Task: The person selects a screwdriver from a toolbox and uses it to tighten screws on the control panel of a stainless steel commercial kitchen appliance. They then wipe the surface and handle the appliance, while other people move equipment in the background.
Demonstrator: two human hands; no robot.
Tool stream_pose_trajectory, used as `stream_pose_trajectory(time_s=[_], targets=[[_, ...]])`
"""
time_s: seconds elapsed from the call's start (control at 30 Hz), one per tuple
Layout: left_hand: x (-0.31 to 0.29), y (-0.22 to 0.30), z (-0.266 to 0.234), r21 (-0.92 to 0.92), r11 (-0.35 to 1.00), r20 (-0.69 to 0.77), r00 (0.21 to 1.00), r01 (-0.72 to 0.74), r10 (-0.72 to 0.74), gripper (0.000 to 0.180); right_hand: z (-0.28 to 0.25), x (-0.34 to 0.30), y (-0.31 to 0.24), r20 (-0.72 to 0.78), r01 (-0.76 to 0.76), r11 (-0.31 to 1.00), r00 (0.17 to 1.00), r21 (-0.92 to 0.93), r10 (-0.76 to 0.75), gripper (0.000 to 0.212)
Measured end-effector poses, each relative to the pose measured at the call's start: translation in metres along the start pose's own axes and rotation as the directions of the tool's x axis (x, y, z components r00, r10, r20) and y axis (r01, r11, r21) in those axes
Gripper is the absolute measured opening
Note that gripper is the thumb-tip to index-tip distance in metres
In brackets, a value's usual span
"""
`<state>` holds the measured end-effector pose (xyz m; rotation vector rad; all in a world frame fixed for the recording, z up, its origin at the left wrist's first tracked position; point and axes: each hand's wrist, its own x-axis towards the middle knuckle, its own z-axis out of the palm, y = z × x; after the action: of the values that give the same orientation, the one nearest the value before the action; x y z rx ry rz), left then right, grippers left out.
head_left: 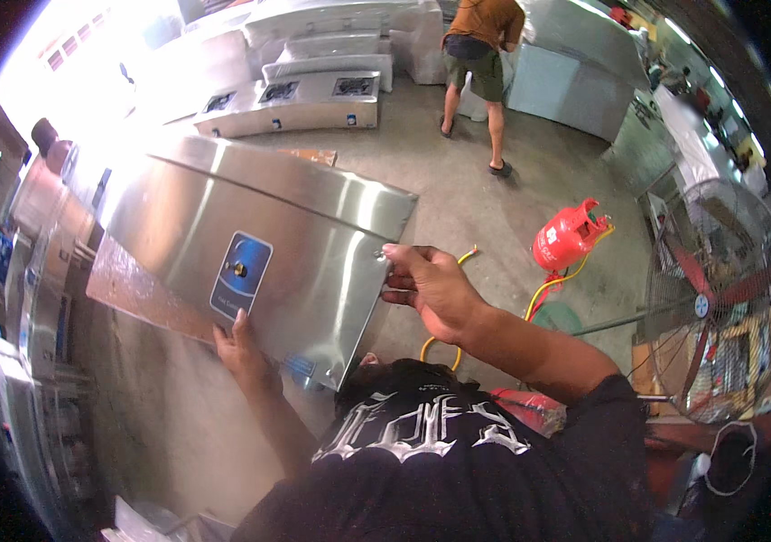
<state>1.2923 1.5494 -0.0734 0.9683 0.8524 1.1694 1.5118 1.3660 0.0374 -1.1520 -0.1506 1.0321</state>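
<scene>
A shiny stainless steel panel (313, 262) of a boxy appliance lies tilted in front of me, with a folded seam along its far side. On it is a blue control plate (242, 271) with a brass valve stem poking through. My left hand (248, 357) grips the near edge, its thumb resting by the plate's lower end and its other fingers hidden behind. At the panel's right edge, my right hand (444, 294) is closed, thumb pressed beside a small screw (379, 256) and fingers curled at the rim. Whether it also pinches a small part is hidden.
A red gas cylinder (562, 238) with a yellow hose stands to the right, near a large fan (701, 307). Another person (476, 63) bends at the far side. A steel stove with several burners (300, 107) sits at the back left. Brown board (146, 294) lies under the appliance.
</scene>
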Motion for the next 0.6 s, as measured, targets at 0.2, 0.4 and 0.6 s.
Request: stream_pose_trajectory(time_s=[0.2, 0.4, 0.6], targets=[[-0.009, 0.024, 0.032, 0.039, 0.999, 0.002, 1.0, -0.006, 0.006, 0.06, 0.027, 0.004, -0.002, -0.178, -0.018, 0.986, 0.984, -0.167, -0.013, 0.065], [-0.007, 0.015, 0.033, 0.024, 0.997, 0.002, 0.997, -0.075, 0.075, 0.045, 0.037, 0.022, 0.012, -0.278, 0.006, 0.949, 0.956, -0.316, -0.099, 0.037], [-0.013, 0.025, 0.036, 0.021, 1.0, 0.001, 1.0, -0.011, 0.011, 0.049, 0.027, 0.027, 0.013, -0.272, -0.046, 0.917, 0.96, -0.396, -0.07, 0.044]])
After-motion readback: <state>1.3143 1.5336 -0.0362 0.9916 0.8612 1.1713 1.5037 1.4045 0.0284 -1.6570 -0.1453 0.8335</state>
